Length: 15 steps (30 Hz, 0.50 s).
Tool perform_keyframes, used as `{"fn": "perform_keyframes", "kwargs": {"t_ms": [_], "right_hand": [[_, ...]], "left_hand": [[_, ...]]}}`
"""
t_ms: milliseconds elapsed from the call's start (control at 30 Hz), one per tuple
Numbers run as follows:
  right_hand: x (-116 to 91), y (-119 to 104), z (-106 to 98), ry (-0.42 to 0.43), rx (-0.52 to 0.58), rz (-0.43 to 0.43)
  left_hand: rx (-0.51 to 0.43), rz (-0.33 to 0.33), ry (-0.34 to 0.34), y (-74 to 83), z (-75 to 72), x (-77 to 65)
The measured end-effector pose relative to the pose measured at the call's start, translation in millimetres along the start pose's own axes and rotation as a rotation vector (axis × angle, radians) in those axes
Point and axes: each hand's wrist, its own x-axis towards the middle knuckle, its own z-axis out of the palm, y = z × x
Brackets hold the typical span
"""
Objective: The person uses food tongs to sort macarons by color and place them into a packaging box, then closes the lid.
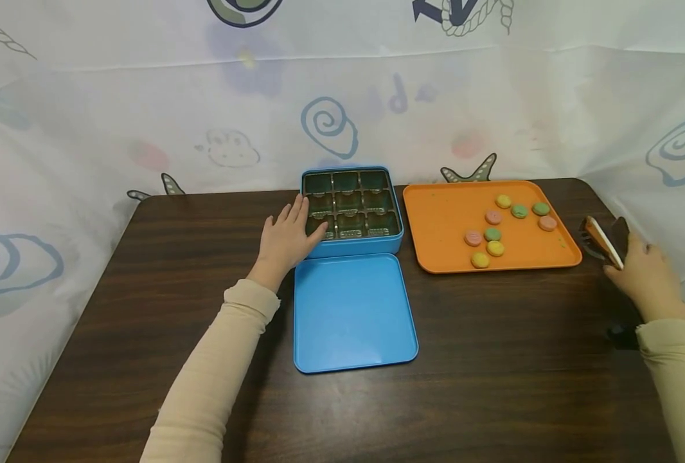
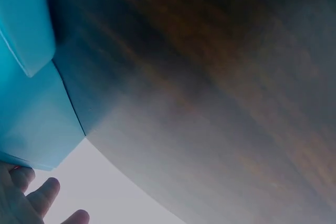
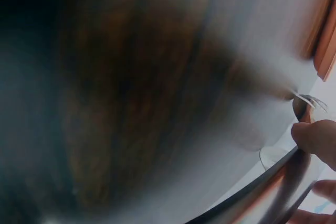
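Note:
In the head view my left hand (image 1: 287,238) rests on the left rim of a blue box (image 1: 356,246), its fingers straight and spread. A divided tray with square compartments (image 1: 349,202) sits inside the box. In the left wrist view, the fingers (image 2: 43,196) show beside the blue wall. Over at the right table edge my right hand (image 1: 649,276) grips metal tongs (image 1: 607,243). Their pronged, fork-like tip (image 3: 312,102) shows beyond the thumb in the right wrist view. Left of this hand, several pink, yellow and green macarons (image 1: 493,217) lie on an orange tray (image 1: 441,225).
A flat blue lid (image 1: 354,315) lies in front of the box on the dark wooden table (image 1: 493,366). Behind the table hangs a white printed cloth (image 1: 377,128). Near the right wrist is a small black object (image 1: 622,335).

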Motion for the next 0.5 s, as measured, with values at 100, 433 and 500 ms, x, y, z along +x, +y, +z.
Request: {"fn": "perform_keyframes", "kwargs": {"t_ms": [100, 433, 500], "right_hand": [[-2, 6, 0, -0.021, -0.003, -0.017], [-9, 18, -3, -0.106, 0.025, -0.049], [-10, 18, -3, -0.107, 0.022, -0.063]], "left_hand": [[-0.004, -0.002, 0.000, 1.1, -0.3, -1.2], [-0.001, -0.023, 0.009, 2.5, 0.1, -2.6], [0.000, -0.026, 0.012, 2.7, 0.6, -2.7]]}}
